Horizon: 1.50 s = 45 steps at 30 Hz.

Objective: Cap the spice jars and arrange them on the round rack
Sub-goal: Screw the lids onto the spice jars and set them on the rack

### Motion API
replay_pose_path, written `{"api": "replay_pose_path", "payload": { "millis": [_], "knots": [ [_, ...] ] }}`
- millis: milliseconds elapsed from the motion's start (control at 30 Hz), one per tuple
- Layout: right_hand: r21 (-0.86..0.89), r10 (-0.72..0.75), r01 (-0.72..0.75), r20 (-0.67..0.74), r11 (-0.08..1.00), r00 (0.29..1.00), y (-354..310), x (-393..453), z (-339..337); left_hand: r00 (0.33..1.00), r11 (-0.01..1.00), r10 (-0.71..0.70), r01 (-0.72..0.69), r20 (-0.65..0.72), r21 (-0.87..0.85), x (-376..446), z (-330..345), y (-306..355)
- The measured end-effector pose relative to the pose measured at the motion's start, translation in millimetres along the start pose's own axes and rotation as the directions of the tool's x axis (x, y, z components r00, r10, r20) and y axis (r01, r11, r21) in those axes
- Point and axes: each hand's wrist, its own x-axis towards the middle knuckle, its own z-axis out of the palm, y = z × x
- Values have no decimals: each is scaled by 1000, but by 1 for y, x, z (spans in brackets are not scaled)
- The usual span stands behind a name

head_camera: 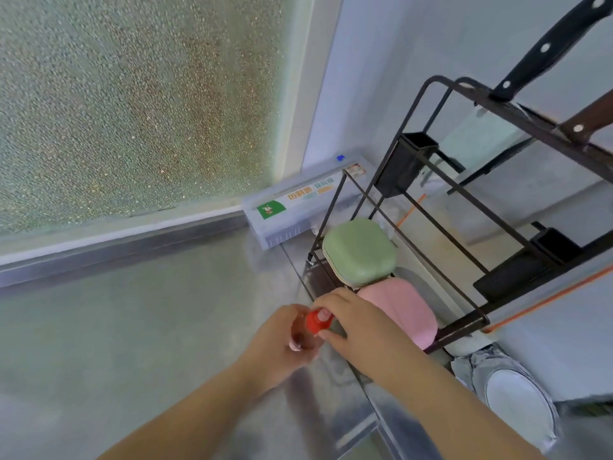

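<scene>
My left hand (pixel 282 336) grips the spice jar (pixel 303 338) above the near worktop (pixel 132 327), my right fingers (pixel 326 315) close on its red cap (pixel 317 322), and I think I should keep the jar steady while turning the cap straight.

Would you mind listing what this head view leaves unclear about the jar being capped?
- Jar contents: head view, hidden by left hand and motion blur.
- Whether the red cap is fully seated: right hand fingers cover it.
- Round rack: not identifiable; only a black wire rack shows.
</scene>
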Motion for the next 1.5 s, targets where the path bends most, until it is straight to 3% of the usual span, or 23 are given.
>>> {"api": "replay_pose_path", "payload": {
  "millis": [133, 267, 400, 467, 533, 800, 967, 1133, 1300, 1500],
  "knots": [
    [63, -122, 123, -28, 990, 992, -24, 6, -19, 987, 990, 93, -78, -133, 115, -19, -45, 10],
    [70, -223, 223, 1, 972, 975, -74, 26, -36, 973, 938, 166, -106, -160, 329, -46, -115, 23],
    [211, -187, 184, -4, 960, 982, -134, 43, -35, 932, 862, 235, -68, -277, 502, -88, -179, 37],
    [381, -163, 127, 61, 916, 985, -165, 51, -30, 905, 831, 273, -51, -326, 555, -109, -206, 41],
    [390, -177, 113, 132, 914, 975, -191, 60, -25, 903, 808, 261, -12, -341, 588, -130, -230, 44],
    [200, -454, 428, 109, 881, 884, -264, 77, -14, 852, 785, 192, 165, -487, 598, -188, -290, 38],
    [178, -455, 426, 179, 887, 872, -297, 83, 0, 861, 765, 163, 198, -482, 612, -211, -310, 26],
    [163, -581, 561, 116, 811, 806, -320, 86, 1, 854, 786, 167, 187, -493, 590, -221, -327, 20],
    [151, -577, 560, 117, 815, 808, -333, 85, 5, 868, 837, 133, 160, -478, 524, -227, -336, 16],
    [137, -611, 601, 49, 788, 790, -342, 86, 2, 835, 870, 157, 137, -528, 474, -233, -347, 22]
  ]
}}
